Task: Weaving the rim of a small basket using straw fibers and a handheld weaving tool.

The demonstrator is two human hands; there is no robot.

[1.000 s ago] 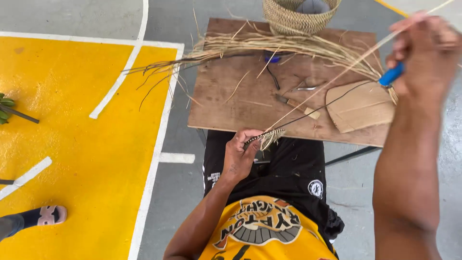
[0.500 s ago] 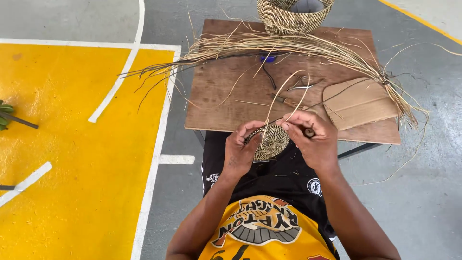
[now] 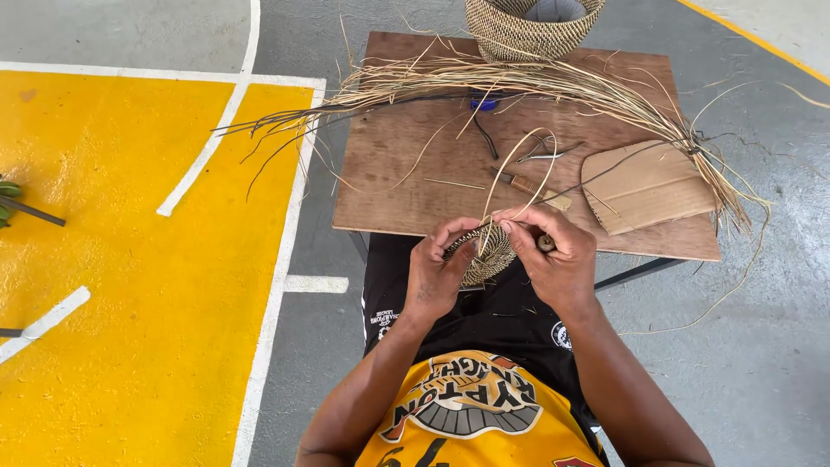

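Observation:
My left hand (image 3: 437, 270) grips a small round woven disc (image 3: 486, 255) just below the near edge of a brown wooden board (image 3: 398, 173). My right hand (image 3: 553, 255) pinches a thin pale straw strand (image 3: 517, 173) against the disc; the strand loops up over the board. A small tool handle pokes out of my right fist. Both hands touch the disc above my lap.
A long bundle of dry straw (image 3: 536, 82) lies across the board's far side. A woven basket (image 3: 529, 26) stands at the far edge. A cardboard piece (image 3: 644, 186), a wooden-handled tool (image 3: 527, 184) and a blue cap (image 3: 484, 103) lie on the board. Yellow painted floor lies left.
One second ago my right hand was raised high to the right, pulling the strand taut. It has come down to the disc and now pinches the strand there.

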